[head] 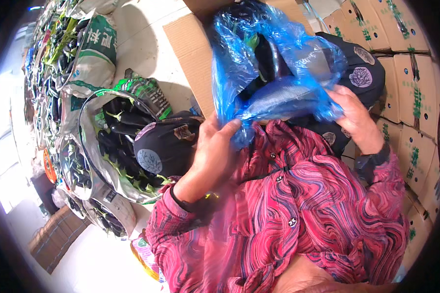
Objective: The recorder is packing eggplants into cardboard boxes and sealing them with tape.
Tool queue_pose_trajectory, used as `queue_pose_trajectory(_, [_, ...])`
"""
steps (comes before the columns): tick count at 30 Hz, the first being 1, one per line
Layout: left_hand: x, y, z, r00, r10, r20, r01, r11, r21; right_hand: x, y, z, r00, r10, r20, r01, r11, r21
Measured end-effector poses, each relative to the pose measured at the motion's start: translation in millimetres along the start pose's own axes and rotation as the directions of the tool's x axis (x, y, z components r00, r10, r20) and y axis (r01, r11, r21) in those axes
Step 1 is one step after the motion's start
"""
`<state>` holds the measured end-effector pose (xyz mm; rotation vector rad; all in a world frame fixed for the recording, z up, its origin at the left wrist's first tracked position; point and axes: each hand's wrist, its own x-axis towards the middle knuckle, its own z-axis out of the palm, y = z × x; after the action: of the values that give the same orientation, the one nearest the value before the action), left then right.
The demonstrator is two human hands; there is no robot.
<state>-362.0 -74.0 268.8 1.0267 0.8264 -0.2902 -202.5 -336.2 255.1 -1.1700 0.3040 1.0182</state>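
Note:
A thin blue plastic bag lines a cardboard box between my knees, and dark purple eggplants lie inside it. My left hand pinches the bag's near edge between thumb and fingers. My right hand grips the same bag farther right, by its gathered rim. Some of the plastic is stretched between both hands, over the near part of the eggplants. The box's open flap spreads out to the left; most of the box's walls are hidden by the bag.
A large woven sack of eggplants stands by my left knee. More filled sacks line the far left. Closed cardboard boxes are stacked at the right. Flattened cardboard lies at the lower left.

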Motion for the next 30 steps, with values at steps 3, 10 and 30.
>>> queue_pose_trajectory(3, [0.0, 7.2, -12.5, 0.996, 0.082, 0.042, -0.083, 0.996, 0.033, -20.2, -30.6, -17.9, 0.991, 0.122, 0.052, -0.101, 0.948, -0.301])
queue_pose_trajectory(10, [61.9, 53.7, 5.3, 0.956, 0.246, 0.157, -0.288, 0.883, 0.37, 44.7, -106.9, 3.1, 0.902, -0.025, 0.43, 0.393, 0.46, -0.796])
queue_pose_trajectory(30, [173.1, 106.3, 62.8, 0.395, 0.539, 0.744, -0.628, -0.433, 0.646, 178.5, -31.1, 40.9, 0.795, -0.002, 0.607, 0.605, -0.075, -0.793])
